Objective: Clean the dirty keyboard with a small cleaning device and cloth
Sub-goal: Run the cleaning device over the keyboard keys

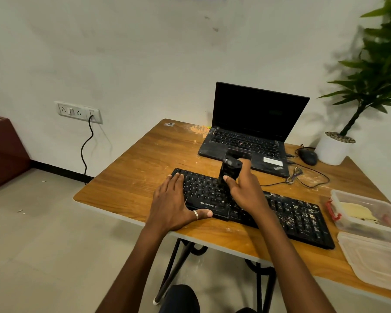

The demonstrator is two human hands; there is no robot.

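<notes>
I'm sitting at the table [131, 177], the keyboard [298, 220] lying lengthwise left to right along its near edge. My left hand [169, 206] is pressing flat, fingers straight, on the left end. My right hand [244, 190] is gripping the cleaning device [229, 169] upright mid-board, the dirtier half stretching rightward.

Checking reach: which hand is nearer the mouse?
Right. The right hand, holding the cleaning device, is left of the mouse; the left hand lies farther left on the keyboard.
</notes>
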